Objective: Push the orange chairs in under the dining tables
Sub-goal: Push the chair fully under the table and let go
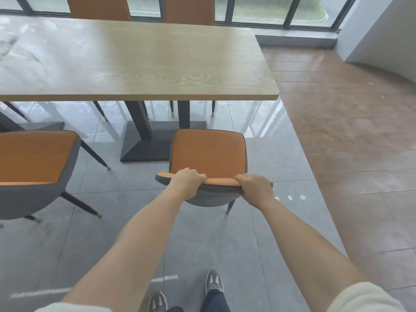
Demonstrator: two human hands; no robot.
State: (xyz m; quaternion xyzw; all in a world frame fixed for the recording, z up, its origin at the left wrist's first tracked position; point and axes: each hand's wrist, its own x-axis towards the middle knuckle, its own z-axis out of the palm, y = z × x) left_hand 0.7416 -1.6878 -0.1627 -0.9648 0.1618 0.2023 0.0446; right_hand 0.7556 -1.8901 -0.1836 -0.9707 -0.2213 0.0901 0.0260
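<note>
Both hands on the backrest top of the orange chair (pixel 208 152): left hand (pixel 188 183), right hand (pixel 256 190), fingers (pixel 195 174) curled over its rim, gripping. We see the chair at 6 o'clock of the desk (pixel 135 64), seat fully clear of it. Count: four orange chairs, i.e. this one, neighbour chair (pixel 33 158) at 9 o'clock, two far chairs (pixel 99 7) at 12 o'clock; one desk.

Glossy grey tiles (pixel 202 233) meet brown flooring (pixel 349 131) — dark-framed windows (pixel 254 10), white wall (pixel 382 34) beyond.
</note>
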